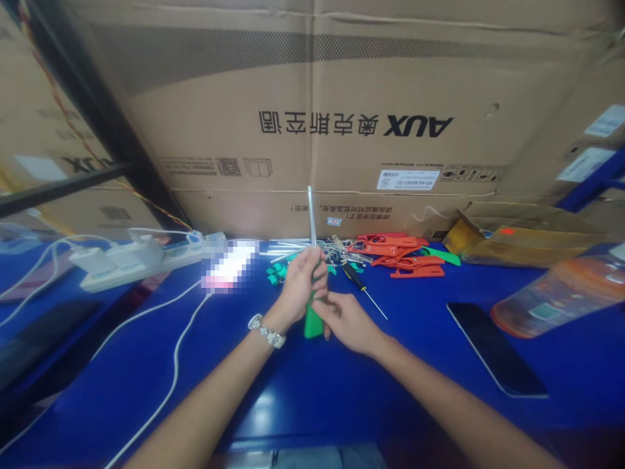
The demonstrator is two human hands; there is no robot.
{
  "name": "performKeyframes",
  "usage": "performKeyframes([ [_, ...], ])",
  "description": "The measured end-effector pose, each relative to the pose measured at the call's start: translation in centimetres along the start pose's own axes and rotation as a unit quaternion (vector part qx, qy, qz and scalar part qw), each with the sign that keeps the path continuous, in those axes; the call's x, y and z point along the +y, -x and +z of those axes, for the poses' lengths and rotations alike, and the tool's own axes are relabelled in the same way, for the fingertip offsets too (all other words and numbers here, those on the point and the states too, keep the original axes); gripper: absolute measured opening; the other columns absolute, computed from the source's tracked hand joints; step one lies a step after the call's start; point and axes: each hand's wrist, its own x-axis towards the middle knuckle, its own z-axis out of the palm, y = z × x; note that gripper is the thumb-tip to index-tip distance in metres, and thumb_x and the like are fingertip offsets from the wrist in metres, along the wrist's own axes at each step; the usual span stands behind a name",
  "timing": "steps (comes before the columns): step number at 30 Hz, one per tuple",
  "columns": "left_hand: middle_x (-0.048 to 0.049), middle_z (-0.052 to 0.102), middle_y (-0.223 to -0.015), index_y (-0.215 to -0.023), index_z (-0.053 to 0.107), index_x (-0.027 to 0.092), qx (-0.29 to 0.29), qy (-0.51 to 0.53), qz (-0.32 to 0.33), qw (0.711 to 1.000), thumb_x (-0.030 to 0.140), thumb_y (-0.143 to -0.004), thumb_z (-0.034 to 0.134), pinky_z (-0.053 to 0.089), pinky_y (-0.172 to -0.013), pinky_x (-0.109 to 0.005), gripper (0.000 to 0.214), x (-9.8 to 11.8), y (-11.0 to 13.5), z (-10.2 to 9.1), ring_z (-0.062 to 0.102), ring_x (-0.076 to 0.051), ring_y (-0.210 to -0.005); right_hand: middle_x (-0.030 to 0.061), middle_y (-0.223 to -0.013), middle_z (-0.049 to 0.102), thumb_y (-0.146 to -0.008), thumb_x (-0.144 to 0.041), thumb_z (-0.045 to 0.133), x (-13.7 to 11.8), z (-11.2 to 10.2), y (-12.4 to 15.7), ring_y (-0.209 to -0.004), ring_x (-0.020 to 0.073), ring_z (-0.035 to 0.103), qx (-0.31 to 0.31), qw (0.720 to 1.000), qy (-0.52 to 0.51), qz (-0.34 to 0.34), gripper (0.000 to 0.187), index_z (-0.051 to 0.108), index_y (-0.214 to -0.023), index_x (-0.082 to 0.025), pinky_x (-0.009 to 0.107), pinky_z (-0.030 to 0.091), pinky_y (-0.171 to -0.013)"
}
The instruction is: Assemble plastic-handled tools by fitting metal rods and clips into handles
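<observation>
My left hand (303,281) is closed around a thin metal rod (311,215) that stands upright above the fist. A silver watch sits on that wrist. My right hand (344,319) pinches a green plastic handle (312,322) just below the left fist, where the rod meets it. Both hands touch each other over the blue table (312,404).
Behind the hands lie red and green plastic handles (400,255), loose metal rods (283,247) and a black-handled screwdriver (364,288). A dark phone (495,348) and an orange-lidded bottle (556,293) lie at right. A white power strip (137,260) with cables is at left. Cardboard boxes (342,117) wall the back.
</observation>
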Motion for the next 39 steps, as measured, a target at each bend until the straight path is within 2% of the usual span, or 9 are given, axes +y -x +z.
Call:
performKeyframes([
  [2, 0.0105, 0.031, -0.055, -0.083, 0.051, 0.02, -0.027, -0.091, 0.013, 0.995, 0.053, -0.084, 0.066, 0.019, -0.036, -0.016, 0.036, 0.7, 0.5, -0.2, 0.023, -0.004, -0.038, -0.0033, -0.055, 0.056, -0.091, -0.051, 0.055, -0.5, -0.7, -0.1, -0.046, 0.0099, 0.049, 0.031, 0.997, -0.066, -0.025, 0.034, 0.055, -0.081, -0.019, 0.022, 0.038, -0.049],
  [4, 0.0085, 0.035, -0.055, -0.083, 0.053, 0.02, -0.043, -0.21, 0.055, 0.975, 0.052, -0.088, 0.061, 0.023, -0.04, -0.019, 0.034, 1.3, 1.0, -0.4, 0.027, -0.006, -0.041, -0.0057, -0.055, 0.05, -0.088, -0.05, 0.058, -1.4, -1.5, -0.4, -0.045, 0.0082, 0.041, 0.116, 0.984, -0.123, -0.06, 0.032, 0.054, -0.083, -0.019, 0.021, 0.032, -0.045],
  [6, 0.005, 0.044, -0.058, -0.08, 0.055, 0.02, -0.05, -0.341, 0.114, 0.932, 0.048, -0.092, 0.057, 0.027, -0.046, -0.022, 0.031, 1.6, 1.4, -0.6, 0.036, -0.009, -0.047, -0.0072, -0.058, 0.045, -0.085, -0.051, 0.063, -2.3, -2.2, -1.0, -0.046, 0.0077, 0.037, 0.209, 0.961, -0.155, -0.097, 0.032, 0.054, -0.09, -0.021, 0.021, 0.028, -0.043],
  [8, 0.0024, 0.051, -0.061, -0.078, 0.055, 0.02, -0.062, -0.445, 0.155, 0.88, 0.042, -0.094, 0.055, 0.029, -0.05, -0.024, 0.028, 1.5, 1.6, -0.9, 0.042, -0.012, -0.051, -0.0065, -0.061, 0.045, -0.083, -0.053, 0.065, -3.1, -2.5, -1.8, -0.047, 0.0078, 0.037, 0.241, 0.95, -0.163, -0.109, 0.035, 0.054, -0.092, -0.021, 0.021, 0.028, -0.042],
  [11, 0.0006, 0.057, -0.063, -0.083, 0.057, 0.02, -0.079, -0.517, 0.162, 0.837, 0.037, -0.096, 0.05, 0.029, -0.052, -0.026, 0.023, 0.8, 1.7, -1.4, 0.047, -0.014, -0.052, -0.0063, -0.058, 0.043, -0.079, -0.059, 0.067, -3.4, -2.4, -3.1, -0.046, 0.0078, 0.037, 0.236, 0.953, -0.158, -0.108, 0.041, 0.055, -0.083, -0.021, 0.021, 0.029, -0.04],
  [16, -0.0015, 0.063, -0.065, -0.102, 0.061, 0.02, -0.052, -0.572, 0.157, 0.803, 0.038, -0.097, 0.051, 0.032, -0.053, -0.026, 0.021, 0.0, 1.6, -2.2, 0.056, -0.019, -0.053, -0.0066, -0.053, 0.044, -0.077, -0.063, 0.069, -2.6, -2.4, -3.8, -0.042, 0.0069, 0.038, 0.209, 0.962, -0.157, -0.08, 0.045, 0.056, -0.077, -0.019, 0.021, 0.029, -0.036],
  [25, -0.0065, 0.067, -0.074, -0.094, 0.061, 0.021, -0.046, -0.719, 0.168, 0.673, 0.036, -0.1, 0.042, 0.032, -0.054, -0.027, 0.025, 0.4, 1.8, -2.2, 0.063, -0.022, -0.061, -0.0051, -0.049, 0.051, -0.076, -0.061, 0.07, -2.2, -2.3, -3.4, -0.036, 0.006, 0.041, 0.212, 0.959, -0.175, -0.065, 0.046, 0.059, -0.077, -0.017, 0.019, 0.028, -0.032],
  [28, -0.0055, 0.066, -0.071, -0.093, 0.061, 0.022, -0.054, -0.722, 0.163, 0.67, 0.037, -0.1, 0.042, 0.032, -0.054, -0.027, 0.026, 0.5, 2.0, -2.5, 0.062, -0.022, -0.06, -0.006, -0.05, 0.052, -0.079, -0.06, 0.068, -2.0, -2.4, -3.2, -0.034, 0.0056, 0.042, 0.195, 0.963, -0.175, -0.07, 0.044, 0.057, -0.081, -0.018, 0.018, 0.03, -0.03],
  [39, -0.0036, 0.065, -0.068, -0.09, 0.064, 0.022, -0.091, -0.652, 0.157, 0.736, 0.036, -0.1, 0.044, 0.033, -0.055, -0.026, 0.026, 0.7, 1.8, -3.0, 0.058, -0.018, -0.056, -0.0099, -0.059, 0.053, -0.084, -0.058, 0.063, -1.0, -2.9, -3.4, -0.034, 0.0043, 0.044, 0.126, 0.972, -0.179, -0.088, 0.041, 0.047, -0.091, -0.022, 0.015, 0.036, -0.03],
])
